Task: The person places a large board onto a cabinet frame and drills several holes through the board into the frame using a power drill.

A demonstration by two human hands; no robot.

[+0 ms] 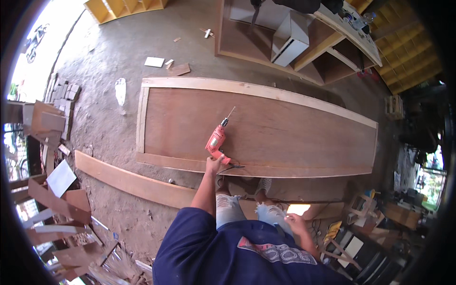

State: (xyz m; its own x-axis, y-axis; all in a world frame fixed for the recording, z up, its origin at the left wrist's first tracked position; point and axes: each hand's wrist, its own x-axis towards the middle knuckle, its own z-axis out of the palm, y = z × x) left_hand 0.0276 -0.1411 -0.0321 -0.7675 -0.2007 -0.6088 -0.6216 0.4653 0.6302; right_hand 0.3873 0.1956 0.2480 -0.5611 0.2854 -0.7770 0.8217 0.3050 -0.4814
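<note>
A red power drill [216, 141] with a long bit is over the brown wooden panel [285, 135], its bit pointing away and slightly right. My left hand [214, 164] is closed at the drill's handle, near the panel's front edge. Whether the drill touches the panel, I cannot tell. A black cord [235, 166] shows beside the handle. The panel lies flat, framed by pale wood strips [247, 89] along its edges. My right hand [296, 224] is held low at my right side, fingers curled together. What they hold, if anything, is too small to make out.
A long board [133, 179] lies on the floor at the left. Beyond the panel stands an unfinished wooden cabinet [327, 50]. Scrap pieces [179, 70] lie at the far left. Stacked offcuts [57, 197] fill the left side; cluttered materials [370, 237] stand at the right.
</note>
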